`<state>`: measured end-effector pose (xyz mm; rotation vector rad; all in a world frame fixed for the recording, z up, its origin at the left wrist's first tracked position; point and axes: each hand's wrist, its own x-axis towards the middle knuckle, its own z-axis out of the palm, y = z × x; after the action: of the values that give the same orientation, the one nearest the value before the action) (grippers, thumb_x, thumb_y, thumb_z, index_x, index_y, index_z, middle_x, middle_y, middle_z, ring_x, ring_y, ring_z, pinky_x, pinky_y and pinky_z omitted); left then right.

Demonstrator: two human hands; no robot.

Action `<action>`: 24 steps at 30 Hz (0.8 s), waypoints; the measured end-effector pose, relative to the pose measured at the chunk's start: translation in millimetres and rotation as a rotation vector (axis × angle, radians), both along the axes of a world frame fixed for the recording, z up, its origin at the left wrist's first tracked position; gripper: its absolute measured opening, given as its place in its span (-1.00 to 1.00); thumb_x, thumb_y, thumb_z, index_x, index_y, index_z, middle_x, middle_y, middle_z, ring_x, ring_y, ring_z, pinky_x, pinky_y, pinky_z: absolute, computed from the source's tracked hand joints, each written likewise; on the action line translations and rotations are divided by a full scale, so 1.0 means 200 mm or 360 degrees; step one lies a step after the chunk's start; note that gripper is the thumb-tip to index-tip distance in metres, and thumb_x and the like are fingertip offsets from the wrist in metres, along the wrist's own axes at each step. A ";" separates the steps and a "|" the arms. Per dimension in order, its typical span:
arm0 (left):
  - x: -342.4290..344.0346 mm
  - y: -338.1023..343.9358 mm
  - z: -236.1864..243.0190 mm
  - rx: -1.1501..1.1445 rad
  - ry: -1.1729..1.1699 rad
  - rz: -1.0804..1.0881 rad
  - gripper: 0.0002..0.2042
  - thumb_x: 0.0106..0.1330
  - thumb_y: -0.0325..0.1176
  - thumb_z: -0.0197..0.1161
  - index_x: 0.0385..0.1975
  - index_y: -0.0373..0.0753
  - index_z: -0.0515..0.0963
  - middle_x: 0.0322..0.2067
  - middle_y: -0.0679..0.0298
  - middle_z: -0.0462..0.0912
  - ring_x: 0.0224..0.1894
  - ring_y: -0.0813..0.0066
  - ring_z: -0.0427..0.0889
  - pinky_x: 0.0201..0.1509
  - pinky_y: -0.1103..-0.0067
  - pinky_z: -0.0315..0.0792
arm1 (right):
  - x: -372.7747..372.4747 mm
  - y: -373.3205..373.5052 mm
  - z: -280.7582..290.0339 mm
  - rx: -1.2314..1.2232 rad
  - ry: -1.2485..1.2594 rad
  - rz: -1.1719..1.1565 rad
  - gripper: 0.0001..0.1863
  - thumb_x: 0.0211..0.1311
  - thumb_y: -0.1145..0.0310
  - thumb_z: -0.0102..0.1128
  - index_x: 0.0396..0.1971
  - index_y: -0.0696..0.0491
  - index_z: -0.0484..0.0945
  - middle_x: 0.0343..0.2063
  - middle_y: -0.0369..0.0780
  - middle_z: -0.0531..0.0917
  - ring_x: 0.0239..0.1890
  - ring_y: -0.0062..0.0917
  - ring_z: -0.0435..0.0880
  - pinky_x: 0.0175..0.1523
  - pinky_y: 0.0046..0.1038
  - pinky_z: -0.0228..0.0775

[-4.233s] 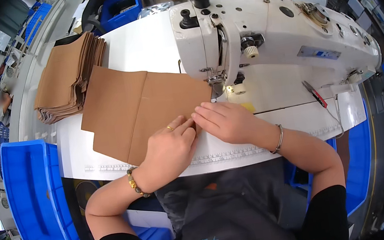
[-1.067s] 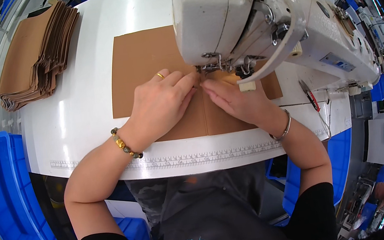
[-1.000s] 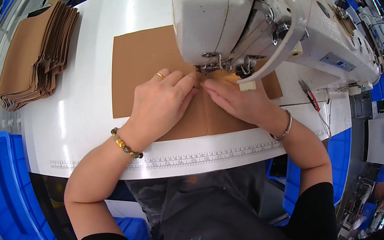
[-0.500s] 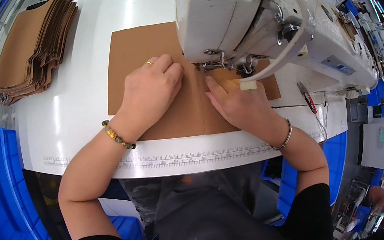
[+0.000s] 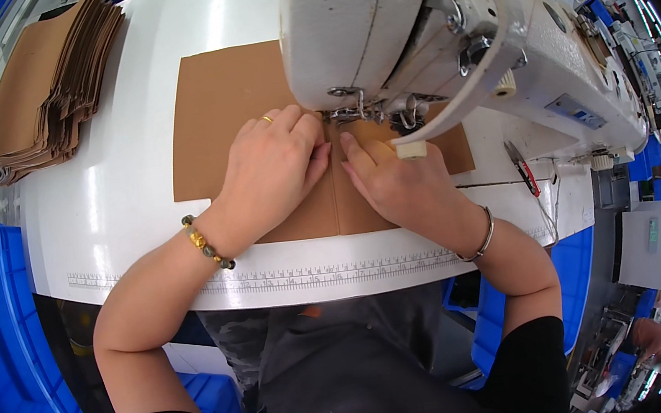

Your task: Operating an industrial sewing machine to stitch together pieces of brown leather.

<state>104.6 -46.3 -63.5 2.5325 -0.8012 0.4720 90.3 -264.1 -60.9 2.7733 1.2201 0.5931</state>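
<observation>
Left hand [image 5: 274,164], seen in the head view, lies back upward on the brown piece [image 5: 212,88], just in front of and to the left of the needle area of the sewing machine [image 5: 339,28]. Its fingers are bent under at the knuckles, the thumb lies near the index finger, and whether they pinch the material I cannot tell. Right hand [image 5: 399,184] sits in front of the machine's needle area, palm down and open, index finger stretched forward toward the presser foot, thumb lying alongside; the pale lever [image 5: 411,149] of the machine hangs over its back, covering part of it. Both elbows are bent and set wide, so the forearms converge toward the machine. A bead bracelet [image 5: 198,238] circles the left wrist, a metal bangle [image 5: 483,237] the right.

The brown piece lies flat beneath the machine's head, reaching out to its left and toward the person, with a crease line running between the hands. Well to the left of the machine stands a stack of brown pieces [image 5: 35,87]; red-handled snips [image 5: 525,172] lie in front of its arm, to the right of the needle area.
</observation>
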 end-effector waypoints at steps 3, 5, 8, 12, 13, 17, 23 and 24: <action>0.02 0.03 -0.01 0.0051 0.0013 0.0063 -0.86 0.28 -0.33 0.33 -0.35 -0.23 0.55 -0.37 0.23 0.57 -0.24 0.24 0.63 -0.15 0.36 0.48 | 0.00 0.00 0.00 -0.0006 -0.0012 -0.0005 -0.62 0.22 0.21 0.40 -0.01 0.07 0.73 -0.53 -0.34 0.60 -0.59 -0.53 0.64 -0.54 -0.46 0.48; 0.04 0.07 0.01 0.0154 -0.0066 0.0173 -0.86 0.28 -0.33 0.33 -0.35 -0.22 0.54 -0.36 0.23 0.58 -0.24 0.24 0.63 -0.14 0.37 0.46 | 0.00 0.00 0.01 -0.0018 -0.0022 -0.0013 -0.62 0.22 0.21 0.40 -0.01 0.07 0.73 -0.53 -0.35 0.60 -0.59 -0.53 0.64 -0.54 -0.46 0.48; 0.05 0.11 0.02 0.0196 -0.0105 0.0230 -0.84 0.29 -0.28 0.34 -0.34 -0.21 0.54 -0.35 0.23 0.59 -0.23 0.24 0.63 -0.15 0.38 0.46 | -0.01 0.00 0.01 -0.0011 0.0006 -0.0013 -0.62 0.21 0.21 0.40 -0.02 0.06 0.73 -0.52 -0.35 0.60 -0.58 -0.53 0.64 -0.54 -0.45 0.48; 0.03 0.08 0.05 0.0061 -0.0037 0.0188 -0.82 0.29 -0.25 0.36 -0.34 -0.20 0.55 -0.36 0.22 0.59 -0.21 0.23 0.63 -0.13 0.36 0.47 | -0.01 0.01 0.03 0.0000 0.0036 -0.0046 -0.62 0.21 0.22 0.41 -0.01 0.05 0.73 -0.53 -0.35 0.60 -0.57 -0.52 0.65 -0.52 -0.45 0.49; 0.03 0.07 0.04 -0.0027 -0.0036 0.0149 -0.82 0.30 -0.25 0.36 -0.34 -0.21 0.56 -0.36 0.21 0.59 -0.20 0.22 0.62 -0.13 0.35 0.48 | -0.02 0.02 0.03 -0.0003 0.0041 -0.0063 -0.62 0.20 0.23 0.41 -0.01 0.05 0.73 -0.54 -0.35 0.59 -0.56 -0.52 0.65 -0.52 -0.45 0.49; 0.07 0.08 -0.01 -0.0061 0.0133 0.0086 -0.85 0.31 -0.30 0.34 -0.34 -0.23 0.57 -0.33 0.20 0.58 -0.19 0.18 0.60 -0.11 0.32 0.49 | -0.01 0.03 0.04 -0.0002 0.0033 -0.0004 -0.61 0.21 0.22 0.40 0.00 0.06 0.72 -0.38 -0.32 0.67 -0.49 -0.52 0.69 -0.48 -0.46 0.52; 0.07 0.09 0.00 0.0057 -0.0036 0.0119 -0.87 0.31 -0.33 0.33 -0.34 -0.24 0.57 -0.28 0.22 0.58 -0.16 0.19 0.58 -0.05 0.33 0.47 | 0.00 0.01 0.03 0.0252 0.0267 -0.0067 -0.50 0.26 0.15 0.38 0.12 0.09 0.63 0.08 -0.21 0.66 -0.07 -0.39 0.74 -0.14 -0.42 0.64; 0.06 0.09 0.01 0.0055 -0.0031 0.0120 -0.87 0.31 -0.33 0.33 -0.34 -0.24 0.57 -0.28 0.22 0.58 -0.16 0.19 0.58 -0.05 0.33 0.47 | 0.00 0.01 0.03 0.0219 0.0285 -0.0098 -0.47 0.25 0.13 0.38 0.15 0.09 0.60 0.08 -0.21 0.66 0.00 -0.36 0.72 -0.07 -0.40 0.62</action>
<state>116.6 -27.7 -61.6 2.6013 -0.7288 0.5126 89.9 -261.8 -55.5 3.0242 1.1602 0.4481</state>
